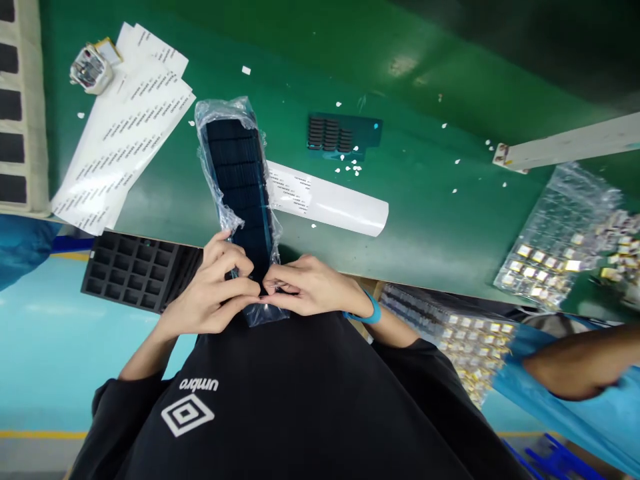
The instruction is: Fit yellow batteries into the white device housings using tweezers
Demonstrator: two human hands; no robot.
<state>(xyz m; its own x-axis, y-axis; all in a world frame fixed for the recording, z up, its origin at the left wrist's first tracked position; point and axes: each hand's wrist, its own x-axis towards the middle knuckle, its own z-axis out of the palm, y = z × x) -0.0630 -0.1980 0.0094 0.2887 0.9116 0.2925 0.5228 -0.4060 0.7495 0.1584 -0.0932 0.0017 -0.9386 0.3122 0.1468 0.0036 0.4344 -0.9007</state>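
A long stack of dark, glossy sheets (pixel 240 180) lies in a clear plastic bag (pixel 205 143), its near end reaching the table's front edge. Over that near end, my left hand (pixel 217 287) is closed, thumb and forefinger pinched together. My right hand (pixel 307 287), with a blue band (pixel 371 310) at the wrist, is pinched just opposite, and the fingertips of both hands meet. A small glint shows between the right fingers, but what they hold is too small and covered to name. The lower end of the bag hangs below the hands, against the black shirt.
Printed white backing sheets (pixel 135 127) lie at left, beside a small white device (pixel 91 69). A curled white strip (pixel 345 210) and a blue film with small black pads (pixel 330 133) are right of the bag. Black trays (pixel 133 270) sit below the edge. Another person's arm (pixel 580 363) is at right.
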